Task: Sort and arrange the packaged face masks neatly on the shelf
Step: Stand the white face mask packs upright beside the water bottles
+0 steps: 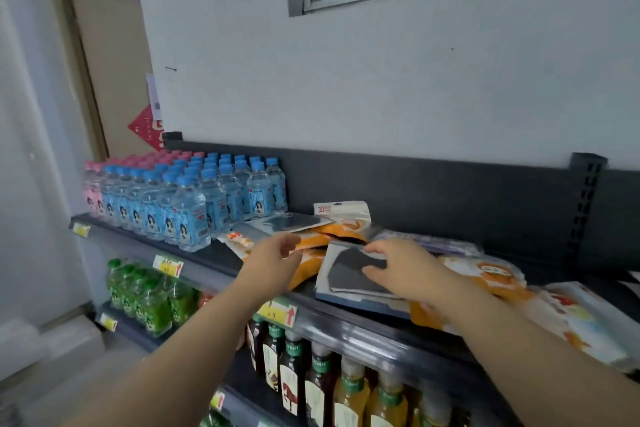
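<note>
Right hand (401, 270) rests, fingers straight, on the grey mask packet (346, 276). Left hand (277, 253) hovers loose, empty, just left.

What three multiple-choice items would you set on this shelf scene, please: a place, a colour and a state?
1. Where do the small clear plastic water bottles with blue caps stand? A: right end of the dark top shelf. B: its left end. C: the floor.
2. What colour is the mask in the clear plastic packet under the right hand? A: pink. B: green. C: dark grey.
3. How do the packaged face masks lie? A: in a loose overlapping heap. B: hung on hooks. C: in upright rows.
Answers: 1 B, they fill the shelf's left end; 2 C, grey shows through the film; 3 A, packets overlap askew.
</note>
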